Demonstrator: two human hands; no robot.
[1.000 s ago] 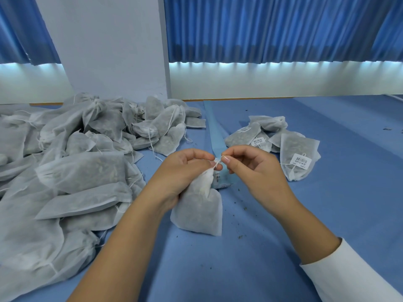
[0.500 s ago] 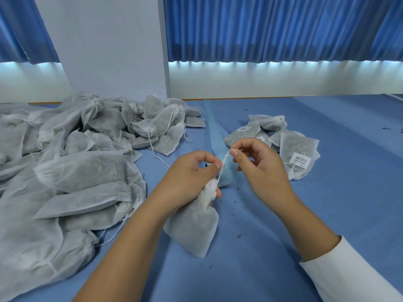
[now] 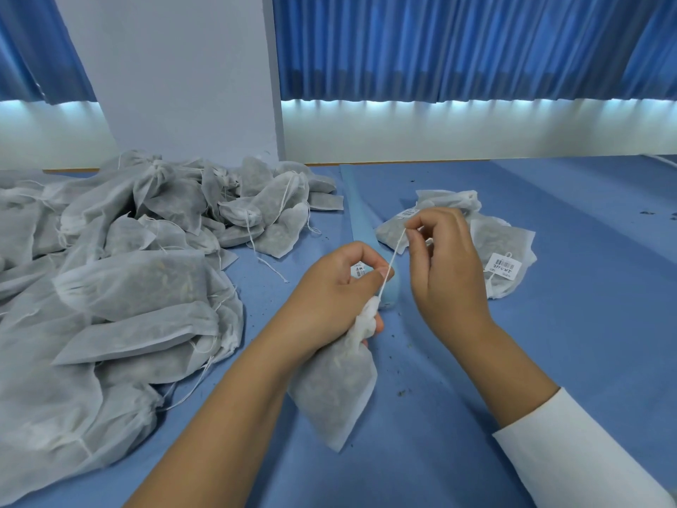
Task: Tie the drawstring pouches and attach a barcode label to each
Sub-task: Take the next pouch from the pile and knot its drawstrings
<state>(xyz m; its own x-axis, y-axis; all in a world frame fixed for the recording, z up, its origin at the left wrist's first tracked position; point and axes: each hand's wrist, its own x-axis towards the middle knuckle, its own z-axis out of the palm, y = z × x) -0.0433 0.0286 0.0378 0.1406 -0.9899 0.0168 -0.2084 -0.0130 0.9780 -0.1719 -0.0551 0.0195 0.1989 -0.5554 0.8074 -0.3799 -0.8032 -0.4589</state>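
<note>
Over the blue table (image 3: 549, 324), just right of a big heap (image 3: 128, 287) of like pouches, a white, gauzy pouch (image 3: 335, 392) hangs tilted, with dark loose filling showing through its fabric. The left hand (image 3: 329, 302) curls tightly round its bunched neck. The right hand (image 3: 448, 273) pinches the thin white drawstring (image 3: 395, 255), stretched taut between both hands.

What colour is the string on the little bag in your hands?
White. The head view shows the string stretched taut against the blue table.

Packing workroom: heap of filled pouches (image 3: 128, 287), labelled pouches (image 3: 502, 251), blue-covered table (image 3: 586, 342), blue curtains (image 3: 439, 49).
</note>
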